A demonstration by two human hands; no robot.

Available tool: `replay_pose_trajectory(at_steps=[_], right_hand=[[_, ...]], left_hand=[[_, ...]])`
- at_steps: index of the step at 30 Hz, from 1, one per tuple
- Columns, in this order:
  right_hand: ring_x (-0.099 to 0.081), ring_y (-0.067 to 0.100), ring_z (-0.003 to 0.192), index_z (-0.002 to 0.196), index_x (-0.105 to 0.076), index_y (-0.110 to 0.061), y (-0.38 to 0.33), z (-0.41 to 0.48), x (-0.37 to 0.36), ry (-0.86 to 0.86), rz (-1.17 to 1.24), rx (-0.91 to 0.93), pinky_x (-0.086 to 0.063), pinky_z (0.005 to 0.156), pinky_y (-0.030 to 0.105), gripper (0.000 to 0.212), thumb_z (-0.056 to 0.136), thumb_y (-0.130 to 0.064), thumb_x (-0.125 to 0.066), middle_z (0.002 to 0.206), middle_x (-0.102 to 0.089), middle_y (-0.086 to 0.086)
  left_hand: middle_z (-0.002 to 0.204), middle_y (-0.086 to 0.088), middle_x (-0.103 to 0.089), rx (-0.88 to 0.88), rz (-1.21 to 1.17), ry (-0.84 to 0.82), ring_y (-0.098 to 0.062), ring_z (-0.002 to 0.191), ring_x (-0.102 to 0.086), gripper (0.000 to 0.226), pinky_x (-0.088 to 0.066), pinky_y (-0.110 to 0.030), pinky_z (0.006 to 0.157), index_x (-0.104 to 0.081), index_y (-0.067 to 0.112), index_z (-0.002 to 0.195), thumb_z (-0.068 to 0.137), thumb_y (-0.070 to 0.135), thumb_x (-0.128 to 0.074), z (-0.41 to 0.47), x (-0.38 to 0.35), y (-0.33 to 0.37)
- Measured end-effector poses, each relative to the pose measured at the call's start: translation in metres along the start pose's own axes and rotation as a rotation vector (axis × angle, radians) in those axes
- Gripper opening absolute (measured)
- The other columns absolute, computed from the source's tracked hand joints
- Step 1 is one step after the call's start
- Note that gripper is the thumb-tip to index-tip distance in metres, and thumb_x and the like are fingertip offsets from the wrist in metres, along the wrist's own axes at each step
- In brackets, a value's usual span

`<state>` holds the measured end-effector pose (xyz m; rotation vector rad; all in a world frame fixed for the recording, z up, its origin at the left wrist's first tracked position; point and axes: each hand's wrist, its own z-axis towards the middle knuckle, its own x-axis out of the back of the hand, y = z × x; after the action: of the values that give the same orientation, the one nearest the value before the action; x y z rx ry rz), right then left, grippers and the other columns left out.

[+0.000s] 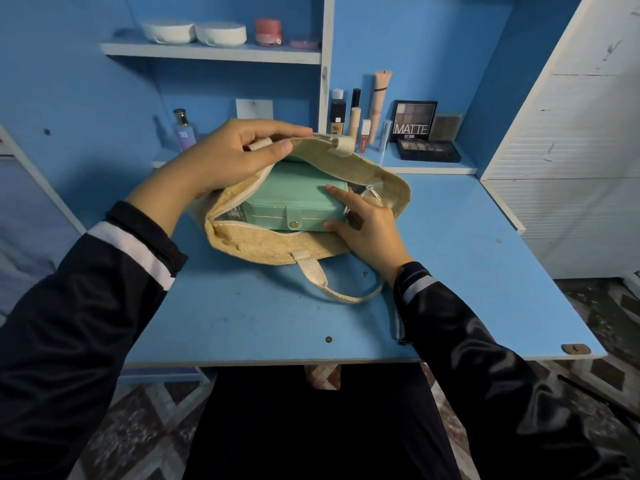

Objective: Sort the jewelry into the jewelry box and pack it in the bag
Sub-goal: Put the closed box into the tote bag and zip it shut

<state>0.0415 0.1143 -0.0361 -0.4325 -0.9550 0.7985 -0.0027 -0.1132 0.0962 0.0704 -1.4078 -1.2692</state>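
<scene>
Black long-sleeved top, dark lap, seen fr. above.
L sleeve at 8 o'clock: glossy black w/ broad white band, then plain black cuff. R sleeve at 4 o'clock: shiny black, paler grey-white band, zigzag stitching along its edge. Dark garment at 6 o'clock.

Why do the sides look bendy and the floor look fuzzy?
Head view: the wide-angle lens bows the white cabinet and table edge; the floor is smeared at the bottom; the jewelry box in the bag is sharp mid-frame; light glints off the right sleeve.
</scene>
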Motion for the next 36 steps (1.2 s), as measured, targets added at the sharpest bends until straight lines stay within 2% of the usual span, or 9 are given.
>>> replay_pose_trajectory(at_steps=[5, 8, 11, 15, 20, 23, 26, 31, 36], right_hand=[[-0.055, 0.018, 0.113, 0.133, -0.058, -0.022, -0.001, -0.001, -0.003, -0.011, 0.043, -0.048, -0.047, 0.098, 0.027, 0.061, 0.077, -0.025, -0.081, 0.127, -0.058, 0.001], [-0.059, 0.020, 0.100, 0.133, -0.059, -0.021, -0.003, -0.001, -0.005, 0.003, 0.039, -0.039, -0.049, 0.091, 0.026, 0.060, 0.078, -0.022, -0.081, 0.116, -0.062, -0.006], [-0.059, 0.026, 0.084, 0.131, -0.060, -0.017, -0.004, -0.001, -0.007, 0.039, 0.001, 0.003, -0.049, 0.081, 0.027, 0.056, 0.078, -0.017, -0.080, 0.104, -0.068, 0.004], [-0.063, 0.029, 0.087, 0.132, -0.059, -0.017, -0.001, 0.003, -0.012, 0.025, 0.003, 0.031, -0.052, 0.084, 0.038, 0.055, 0.080, -0.018, -0.078, 0.107, -0.069, 0.005], [-0.064, 0.028, 0.091, 0.134, -0.058, -0.019, -0.002, 0.008, -0.020, 0.012, 0.004, 0.044, -0.051, 0.086, 0.035, 0.055, 0.082, -0.021, -0.076, 0.112, -0.069, 0.004], [-0.063, 0.027, 0.098, 0.136, -0.056, -0.021, -0.001, 0.010, -0.021, -0.011, 0.008, 0.028, -0.050, 0.091, 0.036, 0.055, 0.084, -0.021, -0.074, 0.119, -0.067, 0.004], [-0.062, 0.025, 0.094, 0.136, -0.056, -0.022, 0.000, 0.011, -0.022, 0.008, -0.041, 0.025, -0.050, 0.089, 0.035, 0.055, 0.084, -0.020, -0.073, 0.117, -0.068, 0.007], [-0.061, 0.024, 0.081, 0.133, -0.058, -0.023, 0.000, 0.012, -0.024, 0.065, -0.083, 0.010, -0.051, 0.081, 0.034, 0.050, 0.086, -0.020, -0.072, 0.097, -0.069, 0.009], [-0.061, 0.024, 0.080, 0.133, -0.058, -0.023, 0.000, 0.012, -0.024, 0.101, -0.123, 0.026, -0.051, 0.079, 0.034, 0.047, 0.087, -0.022, -0.070, 0.094, -0.069, 0.010]], left_hand=[[0.120, 0.030, -0.059, -0.017, 0.038, 0.078, 0.013, 0.118, -0.051, 0.029, -0.034, -0.005, 0.099, -0.060, 0.038, 0.125, 0.102, 0.023, -0.051, -0.005, -0.006, -0.004], [0.121, 0.028, -0.060, -0.037, 0.059, 0.101, 0.015, 0.117, -0.050, 0.029, -0.034, -0.003, 0.098, -0.061, 0.035, 0.125, 0.103, 0.021, -0.048, -0.004, -0.013, -0.004], [0.120, 0.025, -0.061, -0.049, 0.084, 0.120, 0.017, 0.114, -0.051, 0.029, -0.034, -0.002, 0.094, -0.061, 0.035, 0.125, 0.104, 0.021, -0.048, -0.002, -0.013, -0.004], [0.122, 0.024, -0.062, -0.058, 0.093, 0.110, 0.011, 0.119, -0.052, 0.029, -0.036, -0.007, 0.100, -0.062, 0.035, 0.125, 0.104, 0.022, -0.048, 0.000, -0.011, -0.005], [0.122, 0.023, -0.064, -0.057, 0.114, 0.125, 0.005, 0.121, -0.054, 0.029, -0.039, -0.023, 0.108, -0.063, 0.038, 0.125, 0.103, 0.024, -0.048, 0.000, -0.007, -0.009], [0.119, 0.028, -0.062, -0.060, 0.096, 0.126, 0.008, 0.120, -0.053, 0.029, -0.036, -0.013, 0.104, -0.062, 0.039, 0.122, 0.103, 0.021, -0.049, -0.002, -0.003, -0.008], [0.118, 0.028, -0.061, -0.060, 0.086, 0.121, 0.012, 0.118, -0.052, 0.028, -0.034, -0.005, 0.100, -0.062, 0.037, 0.122, 0.103, 0.020, -0.049, -0.002, -0.002, -0.007], [0.120, 0.025, -0.062, -0.053, 0.076, 0.112, 0.011, 0.120, -0.051, 0.029, -0.034, -0.004, 0.099, -0.062, 0.038, 0.121, 0.103, 0.020, -0.049, -0.002, 0.000, -0.007], [0.121, 0.023, -0.063, -0.056, 0.082, 0.112, 0.008, 0.121, -0.052, 0.029, -0.035, -0.009, 0.102, -0.062, 0.039, 0.121, 0.103, 0.020, -0.049, -0.002, 0.001, -0.009]])
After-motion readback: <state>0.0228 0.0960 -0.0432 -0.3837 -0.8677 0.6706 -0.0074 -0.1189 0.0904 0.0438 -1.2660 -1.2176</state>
